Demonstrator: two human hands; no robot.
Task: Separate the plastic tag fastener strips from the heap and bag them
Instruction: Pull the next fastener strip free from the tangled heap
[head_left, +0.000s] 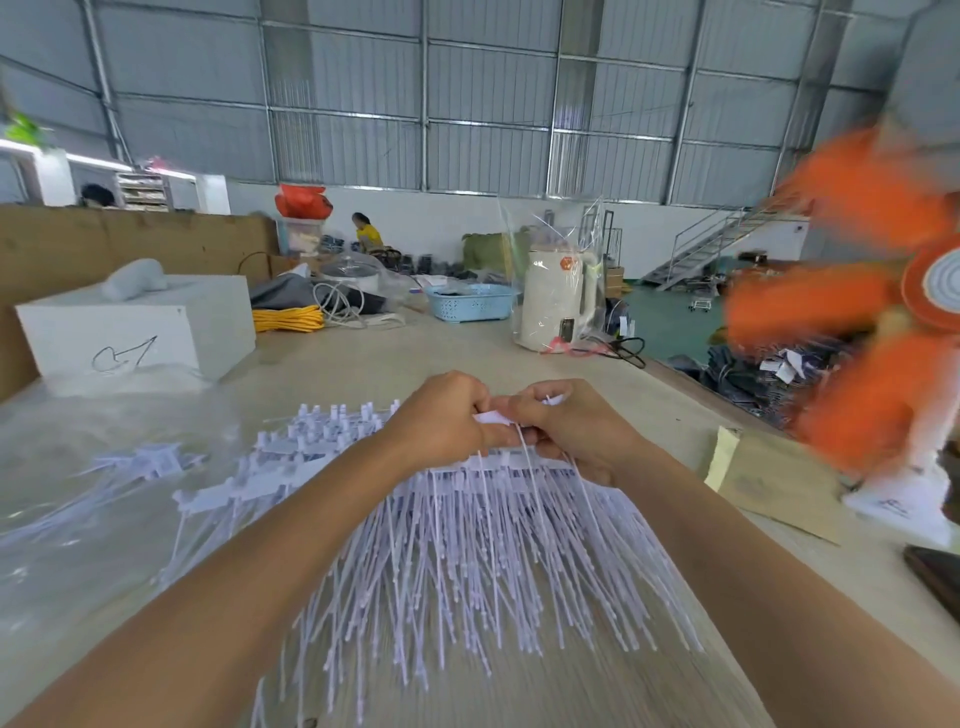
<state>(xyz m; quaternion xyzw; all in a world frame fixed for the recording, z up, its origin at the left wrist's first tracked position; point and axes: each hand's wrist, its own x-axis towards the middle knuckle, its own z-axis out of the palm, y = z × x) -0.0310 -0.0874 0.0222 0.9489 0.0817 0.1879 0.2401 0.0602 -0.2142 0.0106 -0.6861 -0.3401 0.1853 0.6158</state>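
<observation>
While both hands pinched one strip's header, left hand (441, 415) and right hand (566, 428) met over the heap (467, 545) on the desk (597, 675); we'd peel slowly, keeping neighbouring strands pinned.

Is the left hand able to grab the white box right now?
Probably not yet. The left hand is busy pinching a fastener strip together with the right hand. The white box sits farther back on the left; nothing blocks the way, but it would need to let go first.
</observation>
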